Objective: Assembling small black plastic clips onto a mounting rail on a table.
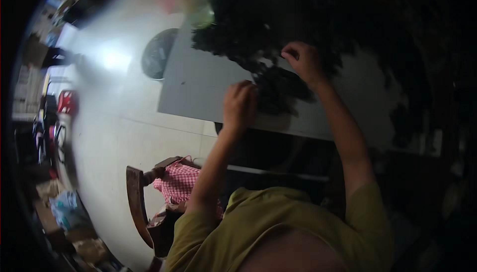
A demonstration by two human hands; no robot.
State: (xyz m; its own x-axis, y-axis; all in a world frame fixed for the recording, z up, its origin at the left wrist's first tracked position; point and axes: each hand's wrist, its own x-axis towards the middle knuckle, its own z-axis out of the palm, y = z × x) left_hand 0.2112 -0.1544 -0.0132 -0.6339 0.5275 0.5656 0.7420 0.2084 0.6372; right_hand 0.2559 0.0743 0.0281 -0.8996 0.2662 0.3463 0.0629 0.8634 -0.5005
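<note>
Pile (263, 38) on table (194, 88); left hand (238, 107) fingers curled, right hand (305, 64) nearly pinched, holds unclear; bump could spill pile off table.

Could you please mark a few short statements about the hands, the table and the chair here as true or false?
1. The right hand reaches farther out over the table than the left hand. True.
2. The tabletop is bright red. False: it is gray.
3. A red-and-white checked cloth is at the wooden chair. True.
4. The dark heap is confined to the table's near left corner. False: it spreads over the far and right parts.
5. The person's shirt is blue. False: it is olive green.
6. A round object shows beside the table's left edge. True.
</note>
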